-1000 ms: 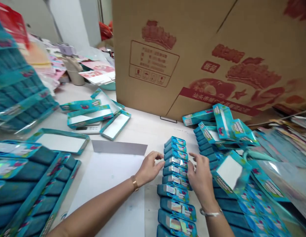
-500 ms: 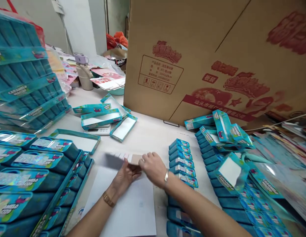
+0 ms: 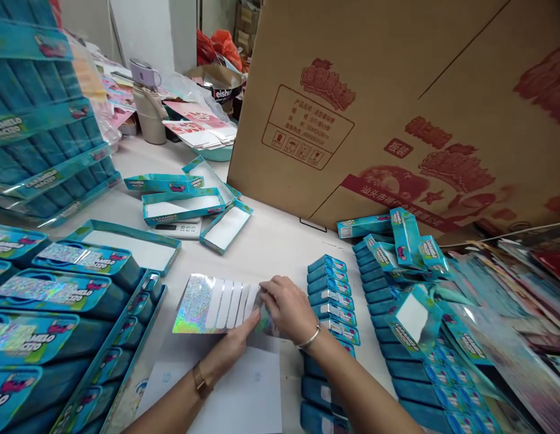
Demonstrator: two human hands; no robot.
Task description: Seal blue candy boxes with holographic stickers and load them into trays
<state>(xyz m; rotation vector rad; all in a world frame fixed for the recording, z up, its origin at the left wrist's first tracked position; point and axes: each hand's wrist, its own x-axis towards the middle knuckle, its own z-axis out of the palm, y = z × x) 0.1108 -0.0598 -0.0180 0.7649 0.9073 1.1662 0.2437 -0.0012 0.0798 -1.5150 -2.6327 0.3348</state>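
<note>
A holographic sticker sheet (image 3: 202, 304) with several peeled white strips lies in front of me on a white paper sheet (image 3: 243, 392). My left hand (image 3: 232, 343) supports the sheet's right end from below, fingers closed under it. My right hand (image 3: 286, 307), wearing a bracelet, pinches at the sheet's right edge. Just right of my hands, a row of small teal boxes (image 3: 330, 289) runs toward me, some bearing shiny stickers.
A large cardboard carton (image 3: 397, 102) stands behind. Empty teal trays (image 3: 184, 205) and a calculator (image 3: 178, 228) lie at centre left. Filled teal trays (image 3: 58, 301) crowd the left, more boxes (image 3: 410, 265) and packaging the right. A cup (image 3: 148, 102) stands at the back.
Both hands left the row of teal boxes and moved left to the sticker sheet. The sheet, seen grey a second ago, is now turned holographic side up and held at its right end.
</note>
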